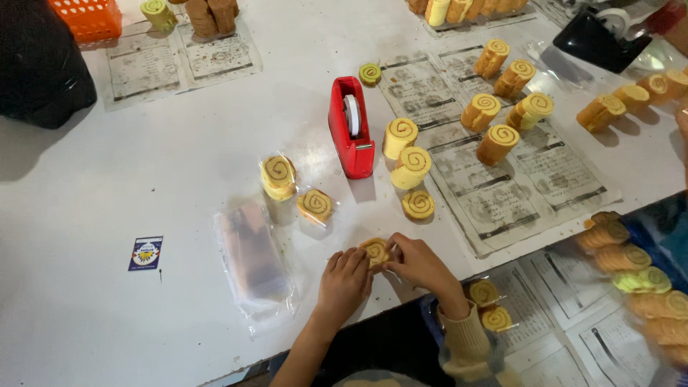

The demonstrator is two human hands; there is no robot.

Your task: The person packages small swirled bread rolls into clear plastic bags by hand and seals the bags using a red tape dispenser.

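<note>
At the far left a small blue printed card (145, 253) is lying flat on the white tabletop (143, 165), and beside it a stack of clear plastic bags (251, 261) is running lengthwise away from the person. The left hand (344, 281) is resting at the near edge, its fingers (356, 259) curling together against a short yellow swirl-patterned roll slice in clear wrap (375, 251). That slice is lying between both hands with its spiral face pointing up, so its short axis is standing upright. The right hand (419, 261) is pressing it from the other side, fingers clamping on the wrap. Behind, a red tape dispenser (350, 127) is standing lengthwise, and unwrapped yellow rolls (494, 115) are sitting on printed paper sheets (494, 186).
</note>
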